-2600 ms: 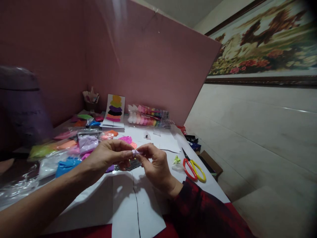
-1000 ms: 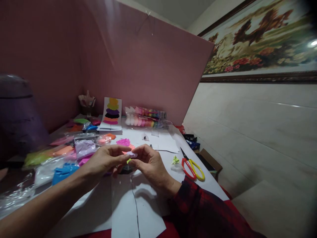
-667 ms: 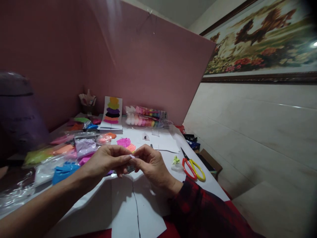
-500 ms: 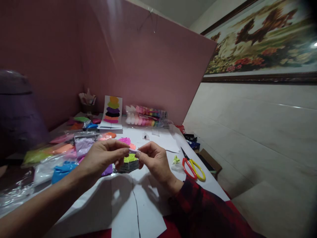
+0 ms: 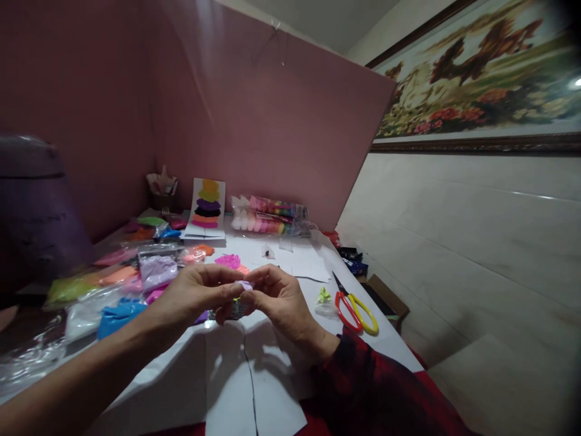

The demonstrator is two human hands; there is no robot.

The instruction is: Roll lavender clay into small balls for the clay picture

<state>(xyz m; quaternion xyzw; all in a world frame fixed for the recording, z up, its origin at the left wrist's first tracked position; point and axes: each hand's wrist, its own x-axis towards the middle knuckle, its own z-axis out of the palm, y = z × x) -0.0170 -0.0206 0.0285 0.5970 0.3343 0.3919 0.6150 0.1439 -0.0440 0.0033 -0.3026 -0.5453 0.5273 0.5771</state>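
Observation:
Between the fingertips of both hands is a small piece of pale lilac modelling clay. My left hand pinches its left side, and my right hand pinches its right side. Both are held above a white sheet of paper with a dark line running down it. Behind the fingers, magenta clay and a bit of coral clay show on the paper. Dark grey and yellow-green clay beneath the hands is mostly hidden.
Bagged clay, including a lilac bag and a blue lump, crowds the left. Scissors with red and yellow handles lie right, beside a small bag of yellow-green clay. A painted colour card and packed clay stand behind.
The lilac clay, stretched as a short strip before, now looks shorter and bunched. My hands have come closer together and cover more of the yellow-green and dark clay below.

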